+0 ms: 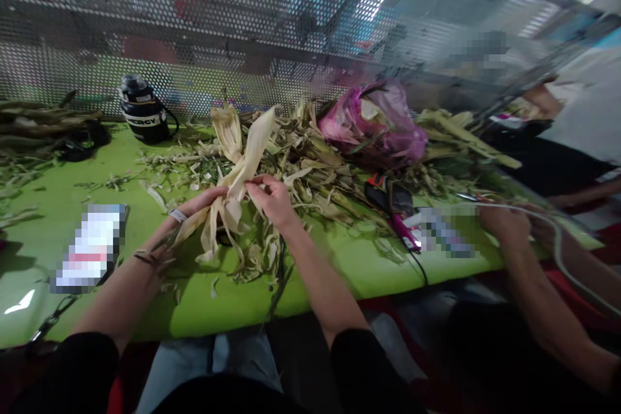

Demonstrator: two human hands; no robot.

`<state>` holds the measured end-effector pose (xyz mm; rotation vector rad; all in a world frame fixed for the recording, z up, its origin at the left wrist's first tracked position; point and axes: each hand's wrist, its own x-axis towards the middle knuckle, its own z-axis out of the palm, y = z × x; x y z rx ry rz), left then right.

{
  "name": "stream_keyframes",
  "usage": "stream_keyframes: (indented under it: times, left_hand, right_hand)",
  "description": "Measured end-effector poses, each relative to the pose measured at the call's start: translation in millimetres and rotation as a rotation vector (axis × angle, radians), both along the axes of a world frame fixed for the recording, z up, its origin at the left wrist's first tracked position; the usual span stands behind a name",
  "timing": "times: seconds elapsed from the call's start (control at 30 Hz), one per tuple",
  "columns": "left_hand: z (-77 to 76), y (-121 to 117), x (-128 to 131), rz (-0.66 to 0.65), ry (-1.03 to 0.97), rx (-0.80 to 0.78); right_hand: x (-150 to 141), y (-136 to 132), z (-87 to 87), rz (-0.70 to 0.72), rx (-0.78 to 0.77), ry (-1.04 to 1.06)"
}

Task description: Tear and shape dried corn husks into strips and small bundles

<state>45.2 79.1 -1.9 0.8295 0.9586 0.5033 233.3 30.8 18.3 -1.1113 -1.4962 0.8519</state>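
A bundle of dried corn husks (252, 149) stands up between my two hands, with pale strips fanning upward and others drooping below. My left hand (209, 199) is closed around its left side, partly hidden by the husk. On the other side my right hand (272, 200) pinches the husk between thumb and fingers. Loose strips hang over my left wrist and forearm. Behind and under the bundle lies a pile of husk scraps (320, 174) on the green table (160, 310).
A black bottle (145, 113) stands at the back left, near a phone (90, 249). A pink plastic bag (373, 123) sits behind the scraps. At right, a co-worker's hands (507, 223) are beside another phone (446, 233) and a white cable. A perforated metal screen (194, 32) borders the back.
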Motion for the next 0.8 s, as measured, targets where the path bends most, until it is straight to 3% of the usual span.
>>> stream_keyframes:
  times: [0.07,0.17,0.23,0.3,0.37,0.47,0.6,0.7,0.8]
  left_hand:
    - [2.9,-3.3,3.9,0.016,0.029,-0.023]
    - [7.9,-9.6,9.9,0.011,-0.004,-0.006]
    - [8.5,-12.5,13.2,-0.01,-0.056,0.035]
    - [5.7,-13.3,15.1,-0.021,-0.091,0.092]
    - [0.8,-12.3,15.4,-0.015,-0.078,0.165]
    - [-4.8,-10.2,13.4,-0.021,0.023,0.294]
    - [-1.2,-12.3,9.1,-0.071,0.071,0.402]
    - [6.1,-17.4,7.2,-0.082,0.082,0.346]
    - [12.7,-19.3,6.9,0.027,0.013,0.204]
  right_hand:
    - [-1.1,2.7,-1.1,-0.051,-0.104,0.062]
    - [-4.1,3.1,-1.4,-0.095,-0.025,-0.012]
    - [-7.5,1.7,-1.4,-0.043,0.056,-0.034]
    - [-11.9,0.5,-2.6,0.088,0.042,0.064]
    - [-16.2,0.7,-5.7,0.189,-0.067,0.252]
    - [-20.5,3.2,-10.8,0.21,-0.254,0.47]
    - [-17.7,2.3,-6.8,0.306,-0.431,0.482]
    - [-8.5,-3.9,6.3,0.452,-0.523,0.582]
    - [4.4,-8.5,18.5,0.371,-0.351,0.699]
